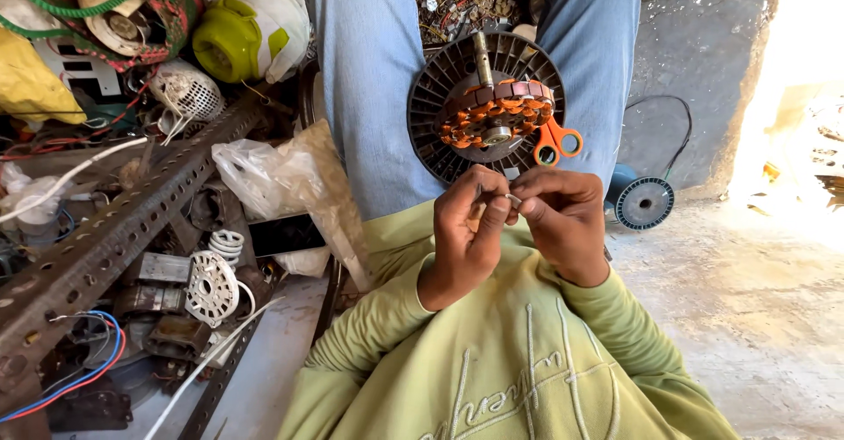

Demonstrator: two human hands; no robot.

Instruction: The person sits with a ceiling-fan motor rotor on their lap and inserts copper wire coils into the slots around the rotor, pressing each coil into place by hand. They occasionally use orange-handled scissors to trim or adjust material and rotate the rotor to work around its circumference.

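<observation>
Both hands, left hand (466,229) and right hand (563,220), are pinching a small pale piece (512,199) between their fingertips, just below the copper-wound stator (497,113) resting on the person's lap, its shaft pointing away.

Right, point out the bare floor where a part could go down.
Bare concrete floor lies right of the green-sleeved right hand, below the blue wire spool. A narrow strip runs beside the perforated rusty metal bar. Left of that bar it is crowded with motor parts.
</observation>
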